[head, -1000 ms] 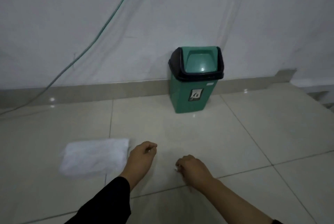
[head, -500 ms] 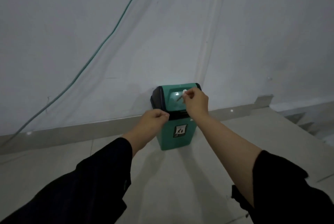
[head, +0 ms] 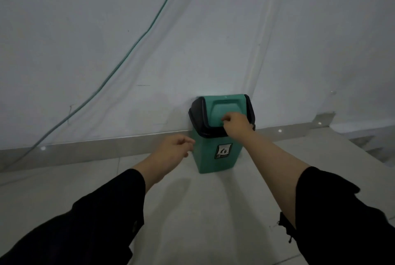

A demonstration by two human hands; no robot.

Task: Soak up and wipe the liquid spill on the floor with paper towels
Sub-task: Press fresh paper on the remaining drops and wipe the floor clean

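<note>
Having carried a small white scrap to the green bin (head: 220, 153) half a second ago, the right hand (head: 236, 124) now presses curled, seemingly empty fingers against its swing lid (head: 226, 111), while the left hand (head: 171, 150) hovers loosely curled beside it, suggesting disposal is nearly done; the paper towel on the floor is out of view.

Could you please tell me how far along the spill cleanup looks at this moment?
It looks near the end. The floor in view shows no puddle or paper. In hand: the right hand is at the swing lid of the green bin, seemingly binning scraps; the left hand hovers beside it. Whether any towel remains elsewhere cannot be seen.
</note>
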